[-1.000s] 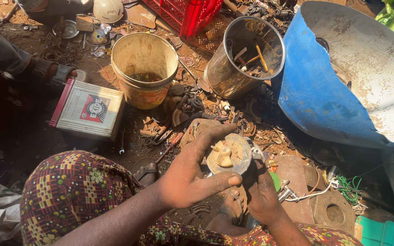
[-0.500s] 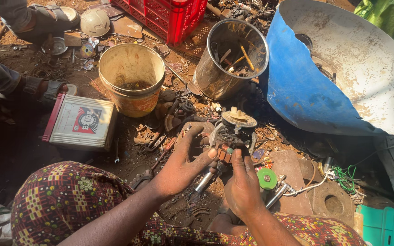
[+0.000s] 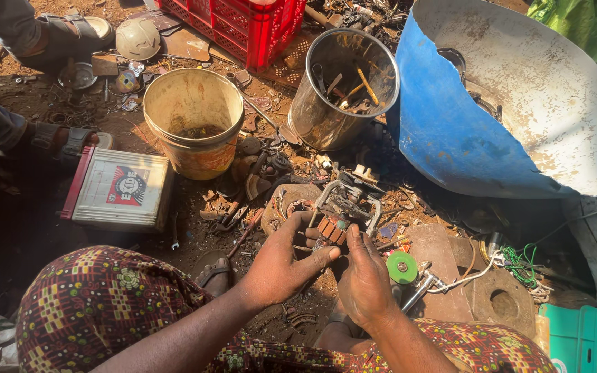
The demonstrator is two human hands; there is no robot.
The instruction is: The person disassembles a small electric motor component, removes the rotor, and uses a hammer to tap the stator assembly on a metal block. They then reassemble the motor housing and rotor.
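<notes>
Copper segments show on the motor part (image 3: 343,211) held low over the dirt, between the two hands and just in front of the knees; left hand (image 3: 281,266) curls around its near end from the left, thumb laid across toward the right hand, fingers closed on the part; right hand (image 3: 366,276) grips it from the right, fingers bent around the copper end, pressed close to the left thumb; the part's metal frame stands up beyond the fingertips, tilted away. Patterned sleeve (image 3: 105,304) covers the left arm. Just right of the right hand, a green disc (image 3: 402,267) on the ground, with a white wire (image 3: 464,280) running off to the right. Beyond the hands: yellow bucket (image 3: 193,121) upright; steel bucket (image 3: 343,90) holding tools, leaning; red crate (image 3: 243,27) behind both. Blue drum (image 3: 450,131) lies on its side at right, open end up. White battery (image 3: 119,190) at left beside the yellow bucket. Another person's sandalled foot (image 3: 63,141) by the battery. Scrap bits litter the soil around the part.
</notes>
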